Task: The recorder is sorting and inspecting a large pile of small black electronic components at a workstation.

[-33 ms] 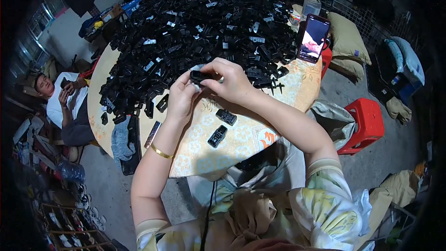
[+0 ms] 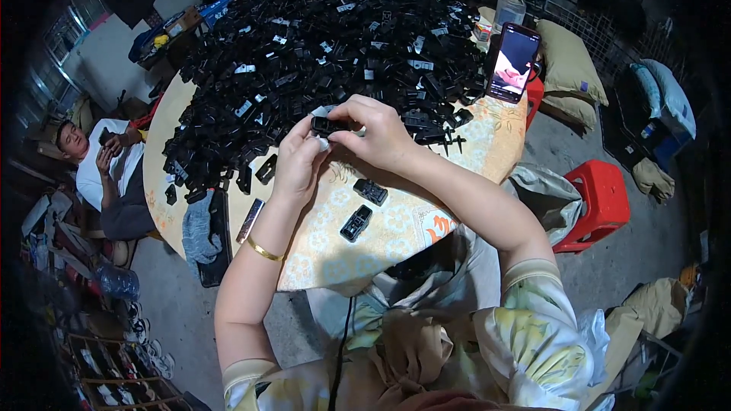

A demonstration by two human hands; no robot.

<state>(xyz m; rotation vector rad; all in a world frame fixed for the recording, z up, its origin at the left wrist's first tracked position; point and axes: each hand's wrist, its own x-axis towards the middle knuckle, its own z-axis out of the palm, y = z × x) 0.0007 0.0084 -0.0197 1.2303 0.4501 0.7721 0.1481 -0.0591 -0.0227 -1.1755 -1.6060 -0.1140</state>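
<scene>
Between both hands I hold a small black plastic part (image 2: 323, 125), just in front of a big pile of similar black plastic parts (image 2: 335, 53). My left hand (image 2: 298, 156) is closed on its left side, with something white at the fingertips. From the right, the thumb and fingers of my right hand (image 2: 373, 133) pinch the same part. My fingers hide much of it. Nearer to me on the patterned tabletop lie a black part (image 2: 371, 191) and another black part (image 2: 356, 223), apart from the pile.
At the table's right edge, a lit phone (image 2: 514, 63) stands upright by a clear bottle (image 2: 510, 6). A grey cloth (image 2: 202, 232) lies at the left edge. A red stool (image 2: 598, 205) is on the floor to the right; another person (image 2: 114, 160) reclines at the left.
The black plastic part has turned slightly between my fingers, and more of the white at my left fingertips shows. My arms and the loose parts stay where they were.
</scene>
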